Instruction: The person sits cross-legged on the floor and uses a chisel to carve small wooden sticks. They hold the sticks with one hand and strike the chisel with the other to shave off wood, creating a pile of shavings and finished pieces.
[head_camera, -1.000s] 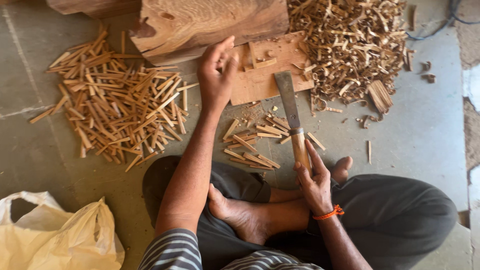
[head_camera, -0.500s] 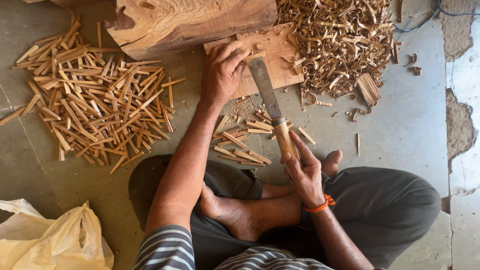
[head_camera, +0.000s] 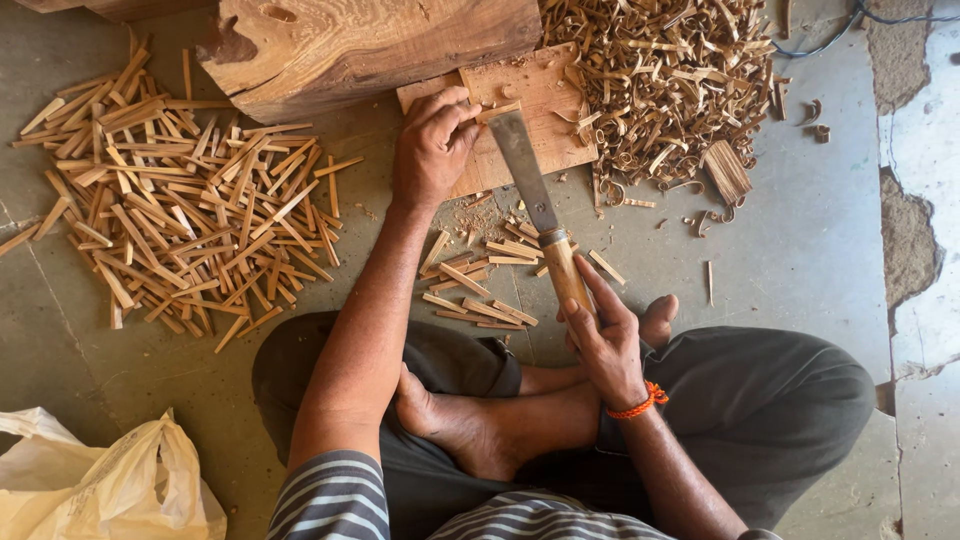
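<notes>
I sit cross-legged on a concrete floor. My right hand (head_camera: 600, 335) grips the wooden handle of a broad flat-bladed knife (head_camera: 525, 170), whose blade tip rests on a small wooden board (head_camera: 545, 100). My left hand (head_camera: 432, 145) holds a thin wood stick (head_camera: 497, 110) upright against the board, right beside the blade's tip. An orange band circles my right wrist.
A big wood block (head_camera: 370, 45) lies behind the board. A heap of cut sticks (head_camera: 180, 200) spreads at left, a smaller bunch (head_camera: 480, 280) lies before my legs, wood shavings (head_camera: 660, 80) pile at right. A white plastic bag (head_camera: 100, 490) sits bottom left.
My left hand has come down onto the board with a stick. The knife has swung forward so its blade tip meets the stick on the board.
</notes>
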